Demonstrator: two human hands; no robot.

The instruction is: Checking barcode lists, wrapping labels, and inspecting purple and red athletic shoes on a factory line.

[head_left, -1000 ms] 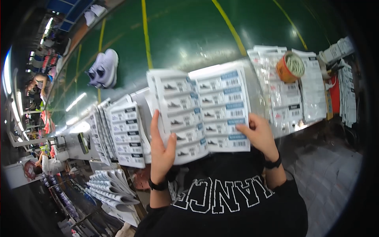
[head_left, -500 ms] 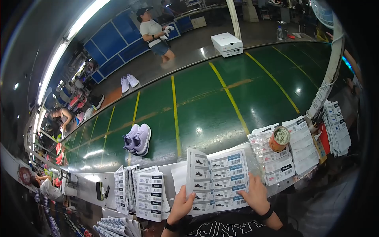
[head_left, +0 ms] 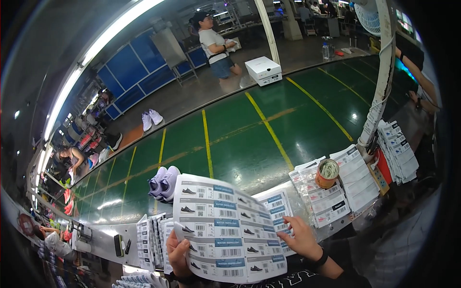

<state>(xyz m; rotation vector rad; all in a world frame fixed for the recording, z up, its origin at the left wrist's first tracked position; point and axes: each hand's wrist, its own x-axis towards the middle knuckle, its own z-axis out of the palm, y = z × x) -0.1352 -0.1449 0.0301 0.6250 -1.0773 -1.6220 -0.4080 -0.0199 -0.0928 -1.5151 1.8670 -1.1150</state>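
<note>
A green table point(head_left: 235, 149), striped yellow, crossed the lit room. By clock from the label sheets point(head_left: 216, 230), a white pole point(head_left: 378, 96) rose at two, a person point(head_left: 212, 43) stood at twelve, and a box point(head_left: 263, 71) sat past twelve. The sheets, low at six in view, partly blocked a paper stack point(head_left: 146, 240) at nine; purple shoes point(head_left: 166, 185) sat at ten. The left hand point(head_left: 177, 254) gripped the sheets; whether the right hand point(head_left: 304, 241), at three, pinched paper, I couldn't tell. A can point(head_left: 326, 178) stood at two.

Left hand point(head_left: 178, 253) in a pinching grip, thumb in front and pointing upward, fingers partly hidden. Right hand point(head_left: 302, 238) with its back uppermost, fingers loosely bent and parted from the thumb, tips directed leftward; bare right forearm point(head_left: 332, 269) slants in from the lower edge.
</note>
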